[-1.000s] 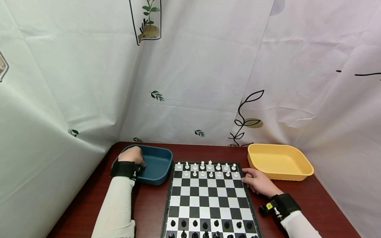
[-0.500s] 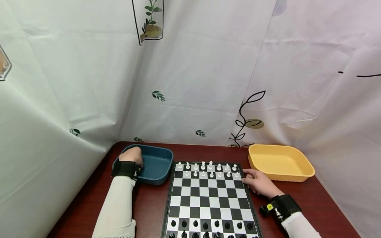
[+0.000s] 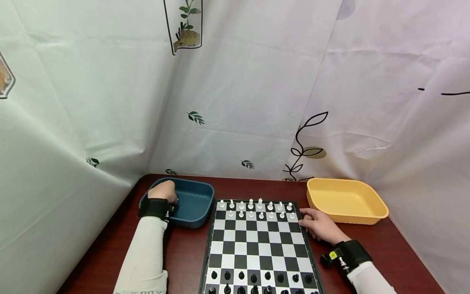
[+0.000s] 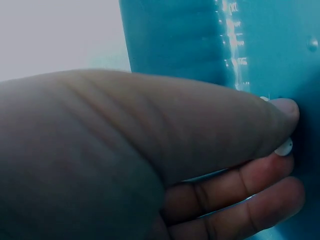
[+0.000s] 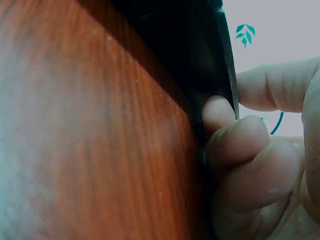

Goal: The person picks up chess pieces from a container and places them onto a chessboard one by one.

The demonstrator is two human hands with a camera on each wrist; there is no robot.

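Note:
Inside the blue bin [image 3: 194, 204], at its left end, my left hand [image 3: 164, 191] reaches down. The left wrist view has the thumb and fingers pinching a small white chess piece [image 4: 284, 146], mostly covered by them. A black-and-white chessboard [image 3: 257, 237] lies in the middle of the table. My right hand [image 3: 319, 225] grips its right edge near the far corner, thumb on top and fingers along the side and underneath. White chess pieces [image 3: 251, 205] stand in two rows at the far end, the front row having no piece on its leftmost square. Black chess pieces [image 3: 253, 278] line the near end.
A yellow bin [image 3: 345, 200] stands beyond my right hand at the back right. Behind the reddish-brown table [image 3: 187, 253] hangs a white printed curtain [image 3: 238, 102], which also runs along the left and right sides.
The left fingers have drawn in slightly within the blue bin, so less of them shows. My right hand stays on the board's edge. The head view has shifted a touch.

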